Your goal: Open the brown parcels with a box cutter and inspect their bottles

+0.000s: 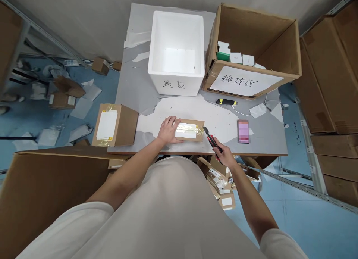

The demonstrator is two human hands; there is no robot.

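Observation:
A small taped cardboard box (199,136) with a white label lies near the front edge of the table. My left hand (168,131) grips its left end, fingers over the top and thumb along the near side. In my right hand (224,155) is a black and red utility knife (210,140), its blade out. The blade tip is close to the box's right end, by the yellowish tape; whether it touches cannot be made out. Farther right, a second knife, yellow and black (226,102), lies on the table beyond a pixelated pink item (243,131).
A white foam box (176,83) and a large open carton (208,78) holding several small boxes stand at the back. Another labelled carton (127,126) sits at the table's left edge. Stacked cartons (324,76) line the right side. Opened boxes (220,177) lie below the front edge.

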